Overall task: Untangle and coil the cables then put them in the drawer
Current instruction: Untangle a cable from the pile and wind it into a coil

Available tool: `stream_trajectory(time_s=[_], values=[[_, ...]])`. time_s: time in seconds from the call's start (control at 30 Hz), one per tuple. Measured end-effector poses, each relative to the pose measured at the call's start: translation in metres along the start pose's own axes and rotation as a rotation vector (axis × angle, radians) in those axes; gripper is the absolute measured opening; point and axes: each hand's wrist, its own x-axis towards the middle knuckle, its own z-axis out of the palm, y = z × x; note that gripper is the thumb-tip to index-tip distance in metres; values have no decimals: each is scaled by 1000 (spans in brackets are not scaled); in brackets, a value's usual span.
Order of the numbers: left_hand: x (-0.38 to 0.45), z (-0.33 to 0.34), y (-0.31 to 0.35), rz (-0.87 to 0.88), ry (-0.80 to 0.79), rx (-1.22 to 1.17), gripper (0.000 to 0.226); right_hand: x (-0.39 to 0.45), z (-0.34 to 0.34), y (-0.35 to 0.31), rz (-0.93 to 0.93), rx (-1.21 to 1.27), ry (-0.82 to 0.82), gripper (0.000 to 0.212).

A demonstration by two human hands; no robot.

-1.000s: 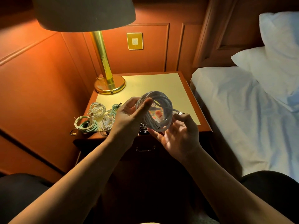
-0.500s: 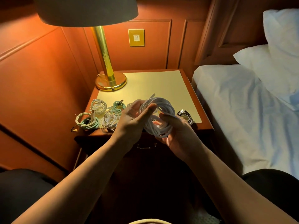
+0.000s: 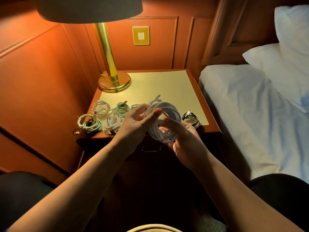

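From the head camera, the left hand (image 3: 135, 124) pinches the upper left rim of the white cable coil (image 3: 164, 122), thumb laid across the loops. The right hand (image 3: 185, 139) cups the coil from below, fingers curled through its middle. The coil hangs above the front edge of the worktop (image 3: 167, 84). Left of the left hand, several coiled white and green cables (image 3: 100, 116) lie on the worktop. Just right of the right hand sits a black cable coil (image 3: 191, 117). A brass lamp (image 3: 113, 81) stands beyond, a bed (image 3: 250, 106) farther right.
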Motion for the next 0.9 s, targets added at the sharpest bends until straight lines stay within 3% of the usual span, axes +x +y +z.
stream_trajectory(time_s=[0.13, 0.23, 0.33, 0.4, 0.5, 0.77, 0.9], values=[[-1, 3, -3, -32, 21, -51, 20, 0, 12, -5, 8, -12, 5, 90], [-1, 6, -5, -33, 36, -115, 23, -6, 7, -1, 38, 104, -29, 63], [-4, 9, -8, 31, 56, -97, 28, -5, 2, 0, 108, 98, -114, 60], [-5, 8, -11, 88, 61, -54, 28, -4, 4, -3, 123, 33, -117, 47], [-5, 4, -15, 152, 46, 0, 26, -5, 3, -6, 128, -161, 42, 23], [-5, 6, -25, 220, 119, 197, 23, -8, -7, -13, -15, -741, 349, 44], [-2, 5, -36, 201, 237, 131, 23, -10, -5, -7, -144, -975, 343, 47]])
